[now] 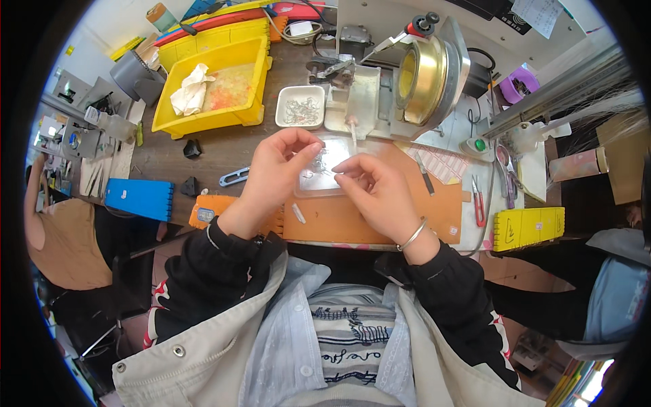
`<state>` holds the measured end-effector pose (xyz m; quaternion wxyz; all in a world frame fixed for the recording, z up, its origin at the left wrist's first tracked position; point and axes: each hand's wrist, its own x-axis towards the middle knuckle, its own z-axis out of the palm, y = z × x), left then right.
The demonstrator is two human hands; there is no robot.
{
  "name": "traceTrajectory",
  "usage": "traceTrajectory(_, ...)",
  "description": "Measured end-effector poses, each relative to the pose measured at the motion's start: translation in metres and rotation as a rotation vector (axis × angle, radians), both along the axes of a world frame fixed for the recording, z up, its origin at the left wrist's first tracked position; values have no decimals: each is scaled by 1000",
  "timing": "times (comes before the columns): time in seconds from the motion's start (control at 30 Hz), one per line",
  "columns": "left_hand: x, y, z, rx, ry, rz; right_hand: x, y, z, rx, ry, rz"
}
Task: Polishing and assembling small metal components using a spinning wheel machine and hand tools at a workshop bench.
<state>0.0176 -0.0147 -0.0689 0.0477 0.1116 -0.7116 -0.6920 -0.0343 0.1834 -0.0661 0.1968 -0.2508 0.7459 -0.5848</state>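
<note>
Over a shallow clear tray, my left hand is closed, its thumb and index finger brought together at the tray's upper left. My right hand, with a bracelet at the wrist, is closed in a pinch at the tray's right side. Whatever is between the fingertips of either hand is too small to make out. Several tiny, thin metal pieces lie in the tray. The tray rests on an orange-brown mat. Just beyond my left hand stands a white dish holding small wire-like pieces.
A machine with a gold-coloured wheel stands behind the tray. A yellow bin with a cloth is at the far left. Right lie a knife, red-handled tweezers and scissors. People sit at both sides.
</note>
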Motion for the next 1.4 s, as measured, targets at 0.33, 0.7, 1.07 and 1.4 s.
traceTrajectory(0.33,4,9,2,281,-83,26,-2,-24,8,11,91,-92)
traceTrajectory(0.7,6,17,6,106,53,64,-7,-26,-10,-122,34,-188)
traceTrajectory(1.07,5,10,23,-779,412,153,-5,-16,2,70,191,-191)
traceTrajectory(1.4,7,13,34,-1169,536,78,-6,-24,-2,176,497,-83)
